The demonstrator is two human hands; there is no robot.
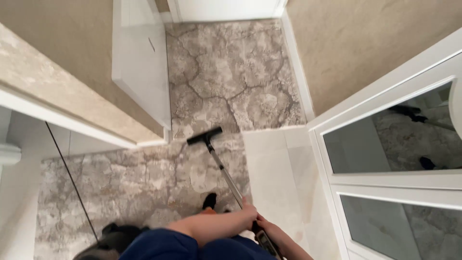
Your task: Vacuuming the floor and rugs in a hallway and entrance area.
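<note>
Over on the left there's a black cord [67, 171] running across the rug [144, 178]. We've got both hands wrapped round the vacuum wand [224, 171]: left hand [248, 212] higher up the tube, right hand [269, 230] just below it. The nozzle [204, 136] sits on the rug by the doorway, with a mirrored door [392, 135] off to the right.

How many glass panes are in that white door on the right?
2 show. The upper glass pane sits beside the tiled floor; the lower glass pane is below it, cut off by the picture's edge. More could be hidden lower down.

Home hallway, patterned rug [231, 72], mirrored door [390, 130]
</note>
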